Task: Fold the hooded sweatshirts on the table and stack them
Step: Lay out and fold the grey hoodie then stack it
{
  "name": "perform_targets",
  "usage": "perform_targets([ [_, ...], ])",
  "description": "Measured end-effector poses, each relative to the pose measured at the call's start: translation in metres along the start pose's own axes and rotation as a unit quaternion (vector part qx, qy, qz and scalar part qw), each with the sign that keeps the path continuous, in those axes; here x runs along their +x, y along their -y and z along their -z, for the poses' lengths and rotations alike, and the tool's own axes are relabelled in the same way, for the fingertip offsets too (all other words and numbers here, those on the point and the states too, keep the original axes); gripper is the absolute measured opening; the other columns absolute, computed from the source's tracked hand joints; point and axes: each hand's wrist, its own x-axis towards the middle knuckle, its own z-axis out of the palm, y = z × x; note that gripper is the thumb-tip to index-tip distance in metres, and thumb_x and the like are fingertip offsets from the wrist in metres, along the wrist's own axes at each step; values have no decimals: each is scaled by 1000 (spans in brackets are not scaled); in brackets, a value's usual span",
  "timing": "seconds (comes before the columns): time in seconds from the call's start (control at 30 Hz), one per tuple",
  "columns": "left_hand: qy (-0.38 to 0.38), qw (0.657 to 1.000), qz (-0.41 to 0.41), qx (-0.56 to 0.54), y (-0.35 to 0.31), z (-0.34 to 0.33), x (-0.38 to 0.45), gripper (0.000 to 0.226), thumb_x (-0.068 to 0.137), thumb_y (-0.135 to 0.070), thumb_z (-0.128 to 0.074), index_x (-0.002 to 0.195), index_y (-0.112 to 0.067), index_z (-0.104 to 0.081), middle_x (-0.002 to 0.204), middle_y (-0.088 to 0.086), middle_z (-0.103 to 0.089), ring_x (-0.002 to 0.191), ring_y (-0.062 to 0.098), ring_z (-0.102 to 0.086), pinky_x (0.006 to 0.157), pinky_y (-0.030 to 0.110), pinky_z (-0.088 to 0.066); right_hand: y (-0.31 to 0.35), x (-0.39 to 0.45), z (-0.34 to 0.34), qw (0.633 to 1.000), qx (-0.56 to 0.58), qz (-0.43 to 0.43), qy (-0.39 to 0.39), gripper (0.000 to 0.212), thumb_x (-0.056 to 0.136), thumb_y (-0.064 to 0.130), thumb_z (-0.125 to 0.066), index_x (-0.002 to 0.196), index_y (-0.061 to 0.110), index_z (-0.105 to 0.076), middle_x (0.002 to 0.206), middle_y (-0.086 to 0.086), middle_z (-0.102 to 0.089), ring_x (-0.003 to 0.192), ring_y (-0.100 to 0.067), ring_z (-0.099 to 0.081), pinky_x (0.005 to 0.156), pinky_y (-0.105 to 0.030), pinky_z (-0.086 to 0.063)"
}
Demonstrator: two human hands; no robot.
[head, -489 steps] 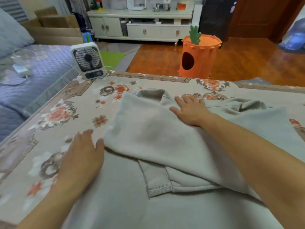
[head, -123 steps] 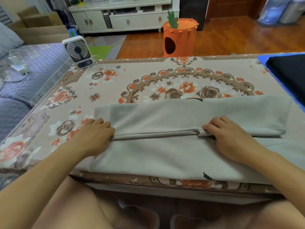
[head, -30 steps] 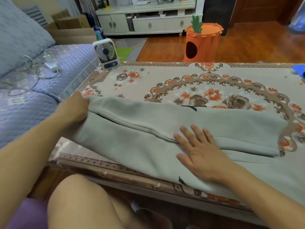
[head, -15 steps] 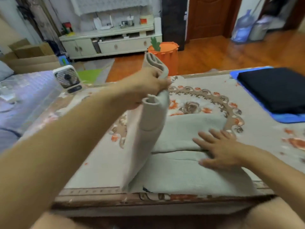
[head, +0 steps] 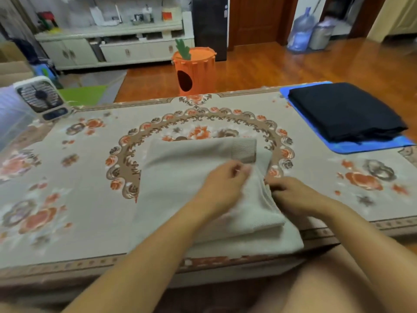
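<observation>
Lying folded at the near table (head: 67, 222) edge, the grey hoodie (head: 180, 177) has bare cloth left and far of it; a black stack (head: 343, 111) on a blue mat (head: 365, 146) fills the far right. Left hand (head: 225, 186) rests on top, fingers curled loose, grip unclear from blur. Right hand (head: 291, 195) pinches the hoodie's right edge.

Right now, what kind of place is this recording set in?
Most likely a home living room. A low white media cabinet stands against the far wall on a polished wood floor, a large water jug sits by a doorway, and the work surface is a table under a floral cloth.
</observation>
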Motion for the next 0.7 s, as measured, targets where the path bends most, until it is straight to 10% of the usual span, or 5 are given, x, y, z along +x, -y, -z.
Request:
perform_targets([
  [0.1, -201, 959, -65, 190, 40, 78, -29, 28, 101, -32, -51, 118, -20, -70, 115, -4, -68, 106, 15, -61, 96, 32, -47, 6, 18, 13, 974, 132, -111, -150, 34, 92, 3, -49, 96, 24, -76, 106, -7, -75, 97, -17, -67, 100, -41, -52],
  [0.23, -144, 952, 85, 258, 108, 122, -38, 62, 100, -60, -39, 153, -27, -42, 164, 1, -27, 152, 19, -20, 124, 39, -14, 37, 44, 4, 944, 227, -200, -131, 35, 100, 45, -47, 111, 17, -65, 127, -18, -63, 95, -29, -65, 89, -43, -51],
  [0.33, -101, 962, 66, 244, 134, 101, -44, 72, 93, -69, -25, 159, -39, -21, 169, -12, 2, 156, 12, 0, 124, 36, -6, 49, 59, -10, 964, 66, -233, -107, 65, 101, 59, -37, 138, 9, -54, 146, -16, -51, 130, -34, -50, 100, -38, -39],
  [0.47, -130, 965, 63, 218, 140, 92, -48, 62, 99, -64, -30, 157, -46, -21, 167, -22, 5, 154, 6, -1, 123, 40, -15, 54, 69, -25, 959, -26, -262, -103, 79, 93, 71, -31, 141, 11, -51, 143, -18, -54, 127, -39, -52, 102, -46, -44],
  [0.7, -126, 972, 53, 191, 142, 96, -47, 66, 93, -69, -25, 156, -47, -24, 167, -23, 4, 152, 0, 3, 123, 37, -9, 80, 50, -29, 954, 19, -134, -267, 41, 108, 39, -32, 121, 5, -49, 104, -10, -56, 100, -34, -54, 72, -37, -32],
])
